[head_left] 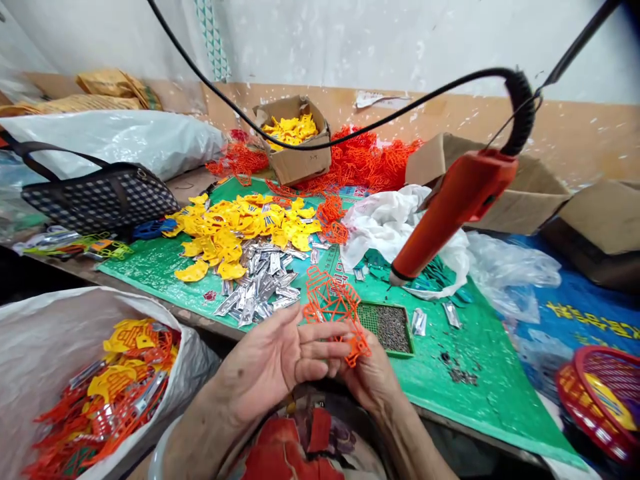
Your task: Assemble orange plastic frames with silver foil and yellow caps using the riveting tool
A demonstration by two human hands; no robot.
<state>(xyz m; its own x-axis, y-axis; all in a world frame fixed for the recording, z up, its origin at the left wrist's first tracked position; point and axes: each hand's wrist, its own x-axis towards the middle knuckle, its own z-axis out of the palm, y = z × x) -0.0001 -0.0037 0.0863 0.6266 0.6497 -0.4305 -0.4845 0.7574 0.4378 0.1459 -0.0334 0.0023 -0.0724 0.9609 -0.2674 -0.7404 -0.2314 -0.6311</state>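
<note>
My left hand is turned palm up with its fingers stretched out, their tips against the lower part of an orange plastic lattice frame. My right hand grips that frame near its lower end; some of its fingers are hidden behind the left ones. Just beyond the right hand sits a green tray of small screws. Shiny silver pieces lie in a heap past the left hand, with yellow plastic pieces piled behind them. An orange electric screwdriver hangs over the right side of the table.
At left stands a white sack filled with orange and yellow parts. A box of yellow pieces and orange frames are at the back. White plastic bags and a red basket lie right. A black cable crosses above.
</note>
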